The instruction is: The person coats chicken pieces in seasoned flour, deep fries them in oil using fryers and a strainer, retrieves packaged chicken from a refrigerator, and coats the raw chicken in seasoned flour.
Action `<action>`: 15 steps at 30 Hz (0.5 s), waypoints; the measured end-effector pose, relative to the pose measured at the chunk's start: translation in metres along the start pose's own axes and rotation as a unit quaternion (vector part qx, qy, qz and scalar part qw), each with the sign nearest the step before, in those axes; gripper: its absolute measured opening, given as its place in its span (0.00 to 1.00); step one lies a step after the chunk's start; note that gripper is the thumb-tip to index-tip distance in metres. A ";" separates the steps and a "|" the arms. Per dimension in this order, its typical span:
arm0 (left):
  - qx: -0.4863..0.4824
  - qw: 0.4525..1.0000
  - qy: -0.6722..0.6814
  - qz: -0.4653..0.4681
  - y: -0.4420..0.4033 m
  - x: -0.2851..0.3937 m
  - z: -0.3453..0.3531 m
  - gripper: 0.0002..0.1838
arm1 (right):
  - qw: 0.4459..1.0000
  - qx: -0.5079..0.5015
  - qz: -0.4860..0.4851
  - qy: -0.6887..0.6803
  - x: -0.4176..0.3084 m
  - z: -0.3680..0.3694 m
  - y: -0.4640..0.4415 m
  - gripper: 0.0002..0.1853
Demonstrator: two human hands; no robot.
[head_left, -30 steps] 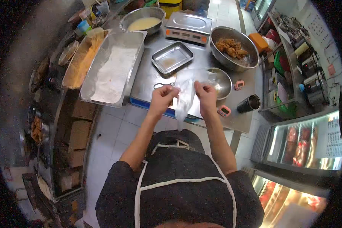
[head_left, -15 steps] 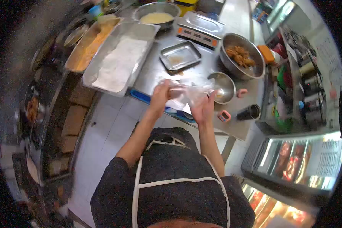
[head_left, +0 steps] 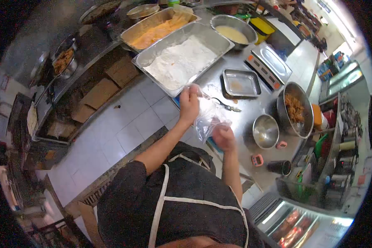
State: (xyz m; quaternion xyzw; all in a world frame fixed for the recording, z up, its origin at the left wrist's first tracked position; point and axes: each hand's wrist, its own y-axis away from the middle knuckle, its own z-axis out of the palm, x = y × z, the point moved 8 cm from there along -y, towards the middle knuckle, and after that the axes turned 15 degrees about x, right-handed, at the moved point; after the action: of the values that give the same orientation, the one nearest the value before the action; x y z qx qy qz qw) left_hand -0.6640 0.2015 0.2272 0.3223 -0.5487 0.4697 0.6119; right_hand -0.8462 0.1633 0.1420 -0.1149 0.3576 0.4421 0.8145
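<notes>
A clear plastic bag hangs crumpled between my hands, above the near edge of the steel table. My left hand is closed around the bag's upper end, beside the corner of the flour tray. At the bag's lower right, my right hand has its fingers curled against the plastic; they are slightly blurred. Behind the bag, a scissors-like tool with dark handles lies on the table, partly hidden by the plastic.
Beyond my left hand is a deep tray of white flour, beside a tray of orange pieces. A bowl of pale liquid, small metal tray, scale, bowl of fried pieces, small bowl, timer and black cup stand around.
My view has swung, shifting the table's contents rightward. The bag was stretched sideways between my hands; now it slopes down from my raised left hand to my lower right hand.
</notes>
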 end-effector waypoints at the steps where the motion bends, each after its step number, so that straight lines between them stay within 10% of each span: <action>1: 0.049 0.999 -0.005 -0.001 -0.009 0.000 -0.013 0.17 | 1.000 -0.008 0.004 0.005 0.003 0.009 -0.001 0.14; 3: 0.070 0.997 0.004 0.022 -0.018 0.013 -0.031 0.16 | 0.983 0.184 0.009 0.021 0.010 0.004 -0.003 0.08; 12: 0.110 0.985 -0.075 0.113 -0.040 0.004 -0.115 0.17 | 0.913 0.247 -0.073 0.316 -0.010 0.032 -0.018 0.11; 15: 0.090 0.993 -0.057 -0.049 -0.042 -0.017 -0.141 0.15 | 0.902 0.227 -0.060 0.362 -0.007 0.062 -0.017 0.11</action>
State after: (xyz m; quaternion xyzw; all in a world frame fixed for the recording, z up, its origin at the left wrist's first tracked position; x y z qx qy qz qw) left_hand -0.5723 0.3108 0.1887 0.4289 -0.5219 0.4678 0.5699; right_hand -0.8047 0.1804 0.1891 -0.1002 0.7111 0.2274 0.6577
